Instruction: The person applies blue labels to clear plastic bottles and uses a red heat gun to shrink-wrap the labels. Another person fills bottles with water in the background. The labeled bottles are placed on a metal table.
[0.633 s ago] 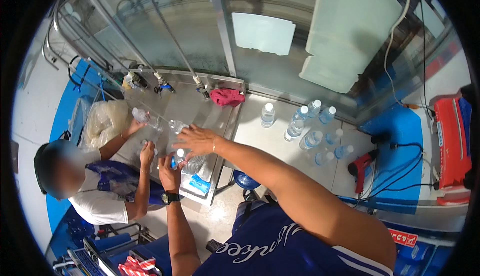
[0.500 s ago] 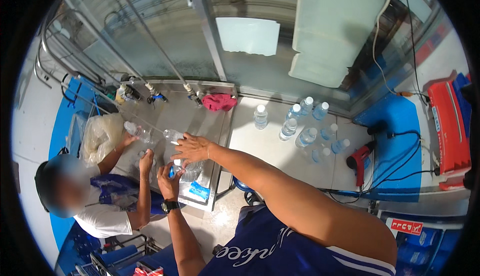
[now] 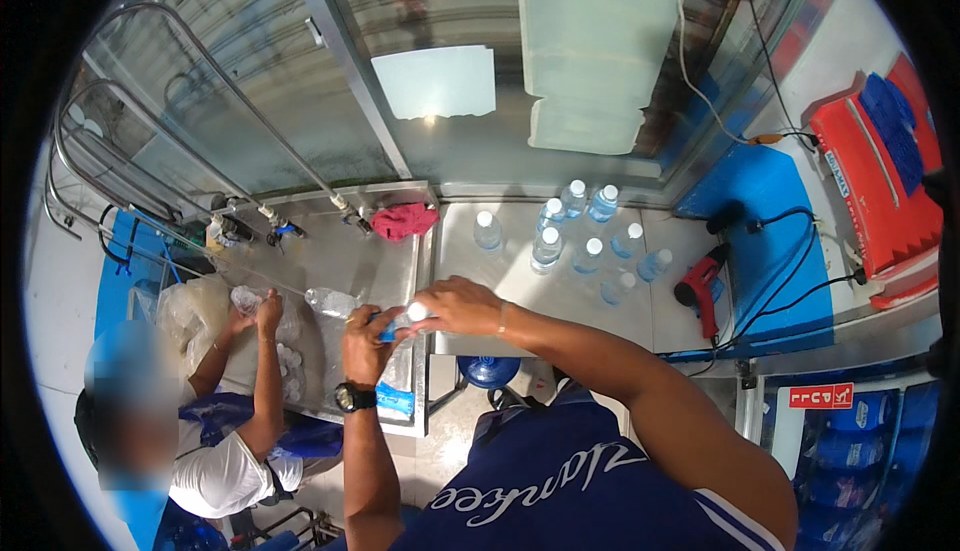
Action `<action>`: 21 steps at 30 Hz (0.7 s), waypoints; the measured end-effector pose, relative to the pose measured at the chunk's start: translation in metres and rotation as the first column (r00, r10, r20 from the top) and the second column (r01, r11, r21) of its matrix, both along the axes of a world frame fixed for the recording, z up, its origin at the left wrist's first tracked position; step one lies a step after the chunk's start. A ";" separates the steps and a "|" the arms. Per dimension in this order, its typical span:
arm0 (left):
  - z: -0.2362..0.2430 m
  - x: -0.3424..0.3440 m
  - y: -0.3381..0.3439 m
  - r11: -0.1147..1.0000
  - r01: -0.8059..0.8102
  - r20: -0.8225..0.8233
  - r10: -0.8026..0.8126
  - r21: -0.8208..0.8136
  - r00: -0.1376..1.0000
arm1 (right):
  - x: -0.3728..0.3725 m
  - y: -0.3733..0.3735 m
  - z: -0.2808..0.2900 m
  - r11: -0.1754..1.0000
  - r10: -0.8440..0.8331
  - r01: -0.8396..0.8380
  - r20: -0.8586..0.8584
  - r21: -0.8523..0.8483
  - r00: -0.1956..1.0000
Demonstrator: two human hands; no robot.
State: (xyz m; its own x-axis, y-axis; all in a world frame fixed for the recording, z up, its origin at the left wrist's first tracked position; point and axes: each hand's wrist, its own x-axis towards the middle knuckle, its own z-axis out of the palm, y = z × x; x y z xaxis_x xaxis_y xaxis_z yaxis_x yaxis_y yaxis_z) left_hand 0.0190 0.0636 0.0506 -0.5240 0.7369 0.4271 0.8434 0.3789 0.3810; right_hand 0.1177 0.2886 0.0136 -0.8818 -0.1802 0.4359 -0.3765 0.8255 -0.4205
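My left hand (image 3: 368, 343), with a watch on its wrist, is closed on a small piece of blue plastic film (image 3: 388, 330) against a clear water bottle. My right hand (image 3: 458, 306) reaches across from the right and grips that white-capped bottle (image 3: 418, 312). Fingers hide most of its body. Both hands meet above the right edge of the steel sink (image 3: 428, 251). Beside my left hand a clear bottle (image 3: 330, 301) lies on its side in the sink. Blue film pieces (image 3: 395, 398) lie at the sink's near corner.
Several capped bottles (image 3: 546, 249) stand on the white counter (image 3: 455, 241). A red heat gun (image 3: 703, 291) lies farther right with cables. At left a co-worker's hands (image 3: 262, 316) hold a clear bottle near a plastic bag (image 3: 190, 316). A pink cloth (image 3: 405, 220) rests at the sink's back.
Both my hands have moved right with the capped bottle, away from the lying bottle. My right hand, spread over the bottles before, now grips the capped one. The view has shifted.
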 end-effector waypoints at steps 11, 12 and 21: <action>-0.078 0.041 0.159 0.942 0.331 0.162 -0.335 0.050 0.928 | 0.118 0.101 -0.038 0.886 -0.463 0.441 0.210 0.143 0.861; -0.081 0.044 0.166 0.938 0.342 0.176 -0.346 0.056 0.922 | 0.122 0.105 -0.043 0.883 -0.466 0.453 0.126 0.120 0.876; -0.077 0.062 0.163 0.953 0.209 0.415 -0.286 0.221 0.864 | 0.134 0.103 -0.045 0.866 -0.500 0.493 0.103 0.087 0.860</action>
State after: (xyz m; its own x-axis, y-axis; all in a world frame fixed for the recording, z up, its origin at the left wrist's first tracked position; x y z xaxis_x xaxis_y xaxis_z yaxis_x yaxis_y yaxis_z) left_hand 0.0814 0.2270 -0.0268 -0.4943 0.8074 0.3220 0.6327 0.0802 0.7703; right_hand 0.2515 0.3917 -0.0315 -0.9050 0.2739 0.3256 0.1384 0.9132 -0.3834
